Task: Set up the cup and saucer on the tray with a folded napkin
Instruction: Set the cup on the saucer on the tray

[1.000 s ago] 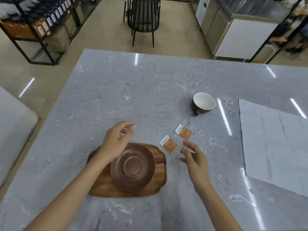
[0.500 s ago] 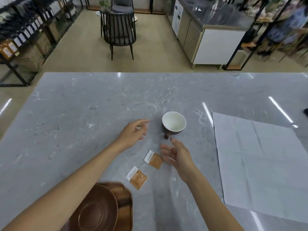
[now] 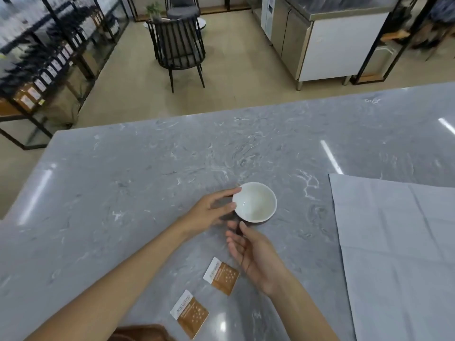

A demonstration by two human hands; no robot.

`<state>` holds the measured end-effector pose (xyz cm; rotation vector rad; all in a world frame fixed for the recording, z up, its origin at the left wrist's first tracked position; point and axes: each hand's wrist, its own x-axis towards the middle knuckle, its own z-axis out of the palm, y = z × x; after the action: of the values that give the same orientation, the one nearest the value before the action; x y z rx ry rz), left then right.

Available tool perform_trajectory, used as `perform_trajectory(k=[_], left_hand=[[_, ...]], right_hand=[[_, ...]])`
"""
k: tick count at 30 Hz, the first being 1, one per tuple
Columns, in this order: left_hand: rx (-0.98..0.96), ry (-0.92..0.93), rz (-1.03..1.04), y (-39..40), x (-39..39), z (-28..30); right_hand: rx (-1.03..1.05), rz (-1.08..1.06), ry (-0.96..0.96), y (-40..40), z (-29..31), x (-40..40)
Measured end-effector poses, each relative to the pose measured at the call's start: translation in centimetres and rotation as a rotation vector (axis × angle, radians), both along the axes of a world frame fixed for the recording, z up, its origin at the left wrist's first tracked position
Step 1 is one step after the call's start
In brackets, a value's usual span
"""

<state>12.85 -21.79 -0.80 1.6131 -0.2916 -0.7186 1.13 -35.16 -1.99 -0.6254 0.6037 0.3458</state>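
Both hands are in on the cup [image 3: 254, 202] now, out on the desk [image 3: 147, 168] and well clear of the tray [image 3: 142, 334]. The left hand [image 3: 209, 212] has a wide grip at its rim; the right hand [image 3: 253, 254] is open just beneath. Half a second back they were short of it. The napkin [image 3: 398, 254], right of the cup, lies unfolded; cup and napkin remain.

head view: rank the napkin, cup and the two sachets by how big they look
1. napkin, largest by far, though cut off by the frame
2. cup
3. the two sachets: look alike, not ranked apart
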Motion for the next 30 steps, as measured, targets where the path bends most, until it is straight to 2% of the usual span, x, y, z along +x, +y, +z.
perform_trajectory(k=[6,12,30], left_hand=[[-0.091,0.133,0.069,-0.1,-0.3,-0.7],[-0.167,0.159,0.145,0.2,-2.2,-0.4],[-0.261,0.068,0.303,9.0,-12.3,5.2]], right_hand=[[-0.129,0.026,-0.077,-0.1,-0.6,0.1],[-0.173,0.068,-0.126,-0.4,0.2,-1.2],[-0.172,0.197,-0.256,7.2,6.3,-8.9]])
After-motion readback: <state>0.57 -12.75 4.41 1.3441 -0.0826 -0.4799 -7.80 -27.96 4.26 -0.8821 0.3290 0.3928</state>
